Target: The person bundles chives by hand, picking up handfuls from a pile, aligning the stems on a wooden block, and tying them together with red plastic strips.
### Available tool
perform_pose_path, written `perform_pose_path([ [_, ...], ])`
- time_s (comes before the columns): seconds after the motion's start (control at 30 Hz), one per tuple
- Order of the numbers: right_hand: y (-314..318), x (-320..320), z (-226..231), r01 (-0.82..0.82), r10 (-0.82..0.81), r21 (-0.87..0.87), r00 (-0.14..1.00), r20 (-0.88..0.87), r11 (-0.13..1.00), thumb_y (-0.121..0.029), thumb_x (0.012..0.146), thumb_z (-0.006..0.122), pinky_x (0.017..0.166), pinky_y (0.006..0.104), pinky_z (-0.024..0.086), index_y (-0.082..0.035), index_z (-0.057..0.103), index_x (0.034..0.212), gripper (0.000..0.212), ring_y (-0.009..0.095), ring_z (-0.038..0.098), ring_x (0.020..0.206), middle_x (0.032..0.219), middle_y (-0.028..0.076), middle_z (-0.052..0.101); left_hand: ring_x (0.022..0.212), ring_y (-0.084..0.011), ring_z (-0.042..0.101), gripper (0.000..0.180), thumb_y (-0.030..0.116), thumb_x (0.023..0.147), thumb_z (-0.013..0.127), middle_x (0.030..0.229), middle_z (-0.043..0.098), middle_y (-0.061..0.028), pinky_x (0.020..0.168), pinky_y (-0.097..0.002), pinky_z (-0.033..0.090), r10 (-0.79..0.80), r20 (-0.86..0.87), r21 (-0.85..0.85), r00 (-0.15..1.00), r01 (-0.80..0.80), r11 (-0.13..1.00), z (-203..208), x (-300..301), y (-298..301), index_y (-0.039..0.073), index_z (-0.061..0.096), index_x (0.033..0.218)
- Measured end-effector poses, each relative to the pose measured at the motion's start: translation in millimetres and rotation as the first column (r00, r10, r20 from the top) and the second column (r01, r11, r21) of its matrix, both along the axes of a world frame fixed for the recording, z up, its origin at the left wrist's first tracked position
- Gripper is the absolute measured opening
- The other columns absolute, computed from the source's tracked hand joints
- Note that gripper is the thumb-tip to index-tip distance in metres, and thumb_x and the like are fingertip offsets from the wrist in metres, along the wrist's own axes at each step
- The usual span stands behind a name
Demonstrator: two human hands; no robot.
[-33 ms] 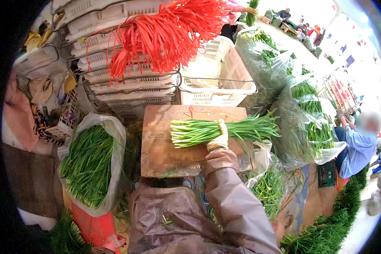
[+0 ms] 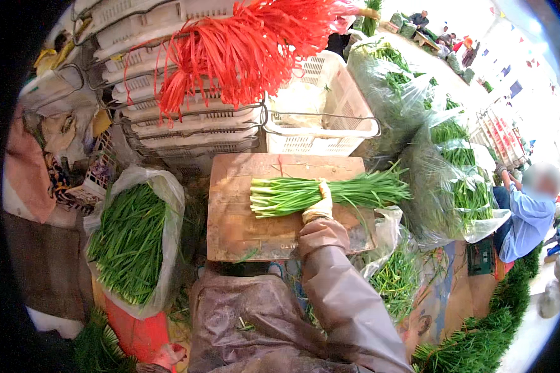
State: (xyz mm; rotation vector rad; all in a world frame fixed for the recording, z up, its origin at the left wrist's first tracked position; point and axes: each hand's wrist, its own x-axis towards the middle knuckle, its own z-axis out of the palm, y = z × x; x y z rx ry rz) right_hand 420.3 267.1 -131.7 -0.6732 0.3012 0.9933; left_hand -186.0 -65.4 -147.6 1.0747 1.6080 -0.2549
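A thick bunch of garlic chives [image 2: 361, 188] lies crosswise on a worn wooden board [image 2: 236, 230], pale stem ends to the left and green tips to the right. Around the middle of the bunch closes my right hand [image 2: 319, 206], in a pale glove below a brown waterproof sleeve. My left hand [image 2: 170, 355] is low at the left, by a red surface [image 2: 137, 336]; its fingers are too small and blurred to read. A thin red tie [image 2: 280, 165] shows at the board's far side, behind the bunch.
Red plastic strips [image 2: 230, 56] hang before stacked white crates [image 2: 193, 133]. An open white basket [image 2: 317, 144] stands behind the board. Bags of chives flank me, one at left [image 2: 130, 242] and several at right [image 2: 457, 180]. A person in blue [image 2: 529, 217] sits far right.
My right hand has shifted very slightly toward me and to the left, still around the chives. The bunch has barely moved.
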Motion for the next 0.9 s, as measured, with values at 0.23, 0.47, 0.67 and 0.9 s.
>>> perform_pose_path([
  [0.23,8,11,7,-0.101,0.136,-0.140,0.953,0.271,0.985,-0.027,0.076,0.069,0.076,0.0369,0.051,-0.004,0.062,0.094,0.030,0.024,0.060,0.081,0.095,0.009,0.063,0.079,-0.0278,0.063,0.036,0.035,0.080,0.062,0.087,0.065,-0.0146,0.068,-0.0396,0.050,-0.162,0.106,0.488,0.981,0.090,0.868,-18,17,14,0.004,0.063,0.099],
  [0.47,3,11,30,-0.408,0.539,-0.390,0.774,0.332,0.825,-0.059,0.069,0.061,0.069,0.0370,0.051,-0.002,0.050,0.116,0.075,0.024,0.059,0.076,0.092,0.010,0.062,0.079,-0.0316,0.064,0.033,0.034,0.076,0.062,0.087,0.065,-0.0184,0.065,-0.0408,0.049,-0.014,-0.113,0.635,0.994,0.083,0.768,-81,-3,-24,0.006,0.066,0.094],
  [0.67,-55,22,69,-0.291,0.756,-0.816,0.606,0.247,0.499,-0.077,0.064,0.062,0.070,0.0486,0.050,-0.006,0.042,0.130,0.099,0.032,0.057,0.081,0.095,0.015,0.061,0.066,-0.0239,0.064,0.031,0.035,0.079,0.063,0.071,0.066,-0.0118,0.059,-0.0379,0.049,0.055,0.181,0.149,0.982,-0.082,0.985,-16,-3,-4,0.005,0.067,0.086],
  [0.9,-51,-94,154,-0.445,0.730,-0.849,-0.473,0.493,0.285,-0.012,0.081,0.067,0.070,0.0319,0.053,0.004,0.062,0.106,0.030,0.019,0.064,0.082,0.088,0.010,0.067,0.090,-0.0162,0.061,0.031,0.026,0.090,0.057,0.100,0.065,-0.0058,0.075,-0.0324,0.049,0.596,0.477,0.586,0.646,-0.739,0.332,6,-49,37,0.003,0.060,0.111],
])
